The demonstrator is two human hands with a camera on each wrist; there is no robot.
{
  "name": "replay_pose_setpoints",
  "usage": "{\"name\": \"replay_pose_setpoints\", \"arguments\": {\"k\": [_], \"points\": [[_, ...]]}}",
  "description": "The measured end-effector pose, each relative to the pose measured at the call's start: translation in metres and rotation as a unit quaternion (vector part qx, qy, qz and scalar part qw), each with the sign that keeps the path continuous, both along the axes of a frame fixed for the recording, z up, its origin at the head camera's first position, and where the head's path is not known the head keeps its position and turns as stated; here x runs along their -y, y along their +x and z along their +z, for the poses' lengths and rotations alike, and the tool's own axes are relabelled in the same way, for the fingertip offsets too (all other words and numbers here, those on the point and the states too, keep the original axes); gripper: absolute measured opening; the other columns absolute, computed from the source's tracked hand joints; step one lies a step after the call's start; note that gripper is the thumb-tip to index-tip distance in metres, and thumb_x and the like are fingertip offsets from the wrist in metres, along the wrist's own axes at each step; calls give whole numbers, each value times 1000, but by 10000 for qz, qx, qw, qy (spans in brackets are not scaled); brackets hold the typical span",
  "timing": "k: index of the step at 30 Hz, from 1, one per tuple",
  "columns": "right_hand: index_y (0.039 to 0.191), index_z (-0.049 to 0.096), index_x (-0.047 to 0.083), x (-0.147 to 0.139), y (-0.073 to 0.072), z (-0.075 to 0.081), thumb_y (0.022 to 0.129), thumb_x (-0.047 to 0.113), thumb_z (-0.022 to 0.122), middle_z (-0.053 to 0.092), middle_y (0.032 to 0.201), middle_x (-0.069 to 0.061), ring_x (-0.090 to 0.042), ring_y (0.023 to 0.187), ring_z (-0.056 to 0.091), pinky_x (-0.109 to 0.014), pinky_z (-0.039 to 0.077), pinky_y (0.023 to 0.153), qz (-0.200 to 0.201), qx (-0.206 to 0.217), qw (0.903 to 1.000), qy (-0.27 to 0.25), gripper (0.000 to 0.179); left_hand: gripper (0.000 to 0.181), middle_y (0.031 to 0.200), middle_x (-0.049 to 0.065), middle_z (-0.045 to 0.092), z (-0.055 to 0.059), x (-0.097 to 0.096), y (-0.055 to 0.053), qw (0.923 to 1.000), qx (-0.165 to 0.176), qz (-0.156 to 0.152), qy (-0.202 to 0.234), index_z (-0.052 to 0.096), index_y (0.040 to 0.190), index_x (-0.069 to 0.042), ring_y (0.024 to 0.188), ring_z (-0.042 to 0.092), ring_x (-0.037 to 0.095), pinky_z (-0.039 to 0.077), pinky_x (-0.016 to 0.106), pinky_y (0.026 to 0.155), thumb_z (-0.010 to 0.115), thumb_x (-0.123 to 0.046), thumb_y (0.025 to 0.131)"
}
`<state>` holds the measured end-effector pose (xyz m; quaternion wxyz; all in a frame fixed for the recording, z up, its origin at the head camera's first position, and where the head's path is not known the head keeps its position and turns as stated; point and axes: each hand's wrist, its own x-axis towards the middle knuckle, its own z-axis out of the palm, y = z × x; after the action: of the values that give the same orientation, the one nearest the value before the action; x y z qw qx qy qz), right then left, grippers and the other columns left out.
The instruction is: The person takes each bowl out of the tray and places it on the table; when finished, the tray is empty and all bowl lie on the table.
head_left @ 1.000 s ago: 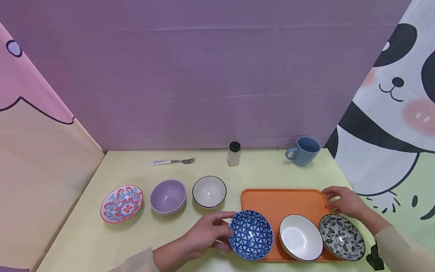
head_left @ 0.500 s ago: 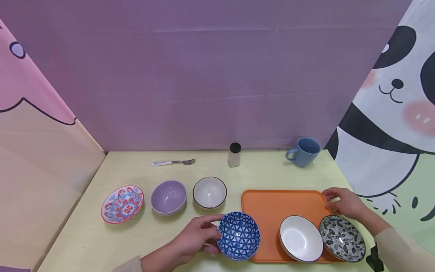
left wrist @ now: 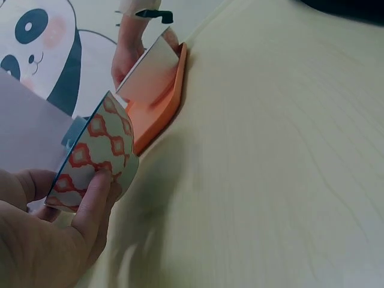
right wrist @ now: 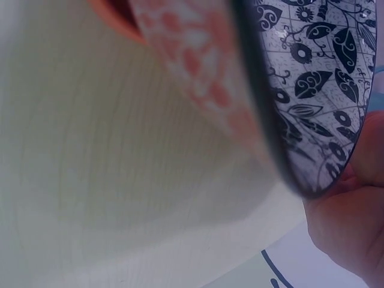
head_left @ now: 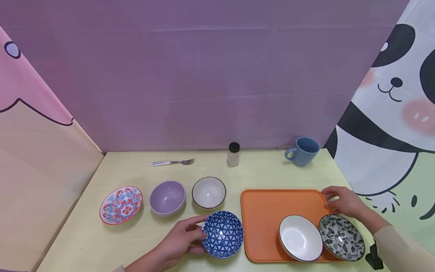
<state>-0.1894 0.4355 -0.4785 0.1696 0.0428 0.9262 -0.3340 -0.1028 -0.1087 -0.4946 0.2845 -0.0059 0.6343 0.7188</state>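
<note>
Blue-and-white round bowl with a triangle pattern (head_left: pixel 223 234): gripped at its left side by my left hand (head_left: pixel 185 237), with fingers against the outer wall, which bears a red lattice print. Position: over the near part of the pale yellow table (head_left: pixel 85 249), just left of the rectangular orange tray (head_left: pixel 265 213).

My right hand (head_left: pixel 344 202) is at the far right corner of the tray, next to the tilted black-and-white floral bowl (head_left: pixel 341 238). I cannot tell whether its fingers grip the rim of that bowl or only touch it. The floral bowl overlaps the right edge of the tray; a deep white round bowl with a dark rim (head_left: pixel 300 238) stands to its left, on the tray.

Left of the tray, from left to right: a red-and-blue patterned dish (head_left: pixel 121 206), a plain lilac bowl (head_left: pixel 168 198) and a small dark-rimmed white bowl (head_left: pixel 209 192). Along the back: a white-handled metal fork (head_left: pixel 172 162), a clear black-lidded shaker (head_left: pixel 233 155) and a blue mug (head_left: pixel 304 152), handle leftward
</note>
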Motion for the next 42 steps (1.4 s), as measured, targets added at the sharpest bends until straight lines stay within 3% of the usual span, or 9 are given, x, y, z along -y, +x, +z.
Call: {"name": "replay_pose_setpoints", "arguments": {"k": [9,29,42], "points": [[132,56,-8,2,0,2,92,1,70,63,113,-22,-22,87,66,-39,66,72,-24,9,10000,-4,44,66,107,16,65,-3,11,1,10000,57,41,32,45,154,-3,90,74,27,65,45,80,65,-4,91],[132,56,-8,1,0,2,92,1,70,63,112,-21,-22,86,66,-40,66,72,-35,29,10000,-13,44,65,108,16,64,-9,14,1,9998,176,18,58,51,151,-7,87,74,25,64,47,81,66,-2,88],[131,57,-8,1,0,2,92,2,70,64,110,-21,-23,86,66,-40,66,71,54,-3,10000,32,43,63,109,15,63,-6,22,1,9987,-55,-266,-437,50,151,-6,90,74,26,65,48,77,71,-6,92]]}}
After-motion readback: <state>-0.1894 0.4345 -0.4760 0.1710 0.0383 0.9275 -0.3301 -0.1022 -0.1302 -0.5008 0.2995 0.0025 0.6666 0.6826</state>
